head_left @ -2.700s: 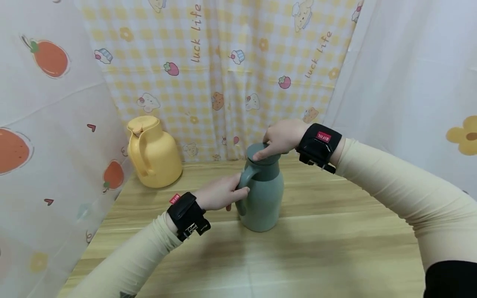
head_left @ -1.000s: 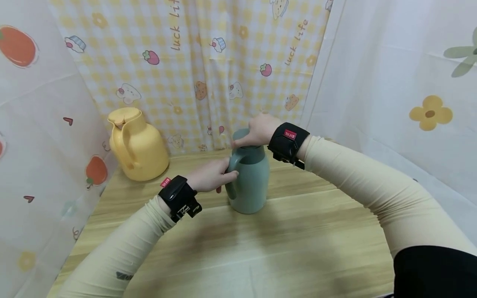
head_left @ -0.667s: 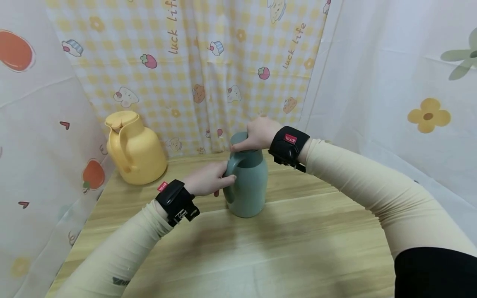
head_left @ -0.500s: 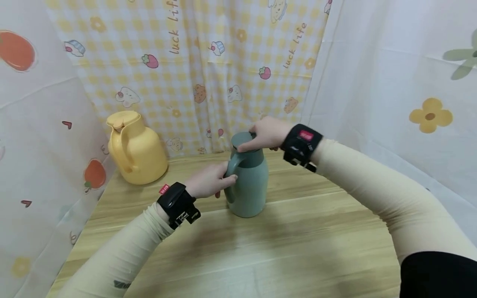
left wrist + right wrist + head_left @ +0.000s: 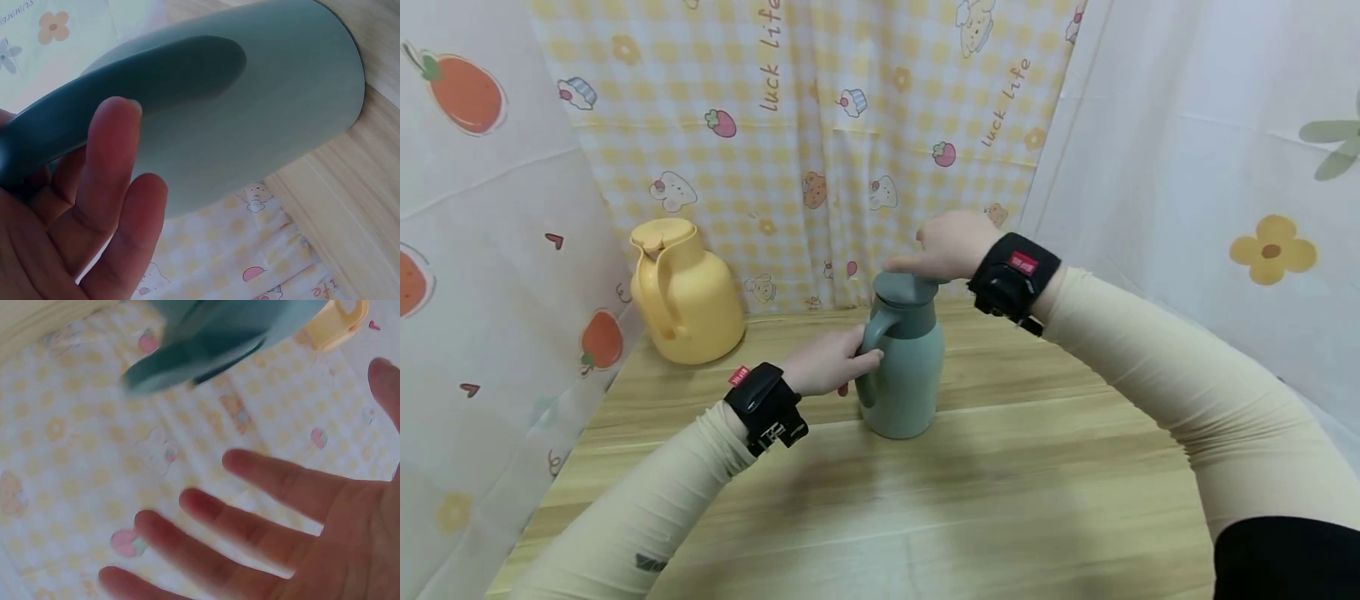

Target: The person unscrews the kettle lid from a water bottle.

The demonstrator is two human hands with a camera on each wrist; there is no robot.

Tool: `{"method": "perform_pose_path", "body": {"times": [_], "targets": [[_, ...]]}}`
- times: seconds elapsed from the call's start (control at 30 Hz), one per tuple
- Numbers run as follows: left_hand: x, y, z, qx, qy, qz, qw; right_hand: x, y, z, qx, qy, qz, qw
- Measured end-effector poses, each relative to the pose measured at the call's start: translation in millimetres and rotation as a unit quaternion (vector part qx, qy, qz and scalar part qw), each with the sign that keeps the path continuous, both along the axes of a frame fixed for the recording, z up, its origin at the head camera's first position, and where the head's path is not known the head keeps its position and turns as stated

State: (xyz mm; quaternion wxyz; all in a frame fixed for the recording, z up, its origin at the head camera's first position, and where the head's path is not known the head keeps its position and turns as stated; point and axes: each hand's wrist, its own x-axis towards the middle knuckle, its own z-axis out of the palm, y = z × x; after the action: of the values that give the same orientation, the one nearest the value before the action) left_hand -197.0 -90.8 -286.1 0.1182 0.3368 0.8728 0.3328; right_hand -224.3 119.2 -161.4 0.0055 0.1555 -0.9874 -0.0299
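Note:
A sage-green thermos jug (image 5: 901, 383) stands upright on the wooden table, its darker flat lid (image 5: 904, 288) in place on the neck. My left hand (image 5: 823, 363) holds the jug's handle (image 5: 156, 75). In the left wrist view two fingers (image 5: 115, 156) extend loosely beside the handle, while the others pass behind it. My right hand (image 5: 955, 245) hovers just above the lid. The right wrist view shows that hand (image 5: 337, 537) with its fingers spread, apart from the blurred lid and spout (image 5: 194, 356).
A yellow jug (image 5: 700, 300) with a handle stands at the back left of the wooden table (image 5: 1015, 500). Checked curtain (image 5: 775, 183) hangs close behind both jugs. White printed sheets enclose the left and right sides.
My right hand gripped and shifted about on the lid earlier; now it has lifted off and its fingers have spread. The left hand stays on the handle. The head view has shifted slightly.

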Motion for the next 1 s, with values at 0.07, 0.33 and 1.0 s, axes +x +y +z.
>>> {"method": "perform_pose_path", "body": {"times": [0.07, 0.33, 1.0], "targets": [[-0.3, 0, 1.5, -0.003, -0.006, 0.003, 1.0000, -1.2, -14, -3.9, 0.020, -0.018, -0.019, 0.999], [-1.8, -1, 3.8, -0.015, -0.016, 0.011, 0.9997, 3.7, -46, -28.7, 0.085, 0.010, -0.049, 0.995], [-3.9, -3, -4.9, 0.000, -0.012, -0.036, 0.9993, -17.4, -17, -72.5, -0.028, 0.075, 0.152, 0.985]]}}
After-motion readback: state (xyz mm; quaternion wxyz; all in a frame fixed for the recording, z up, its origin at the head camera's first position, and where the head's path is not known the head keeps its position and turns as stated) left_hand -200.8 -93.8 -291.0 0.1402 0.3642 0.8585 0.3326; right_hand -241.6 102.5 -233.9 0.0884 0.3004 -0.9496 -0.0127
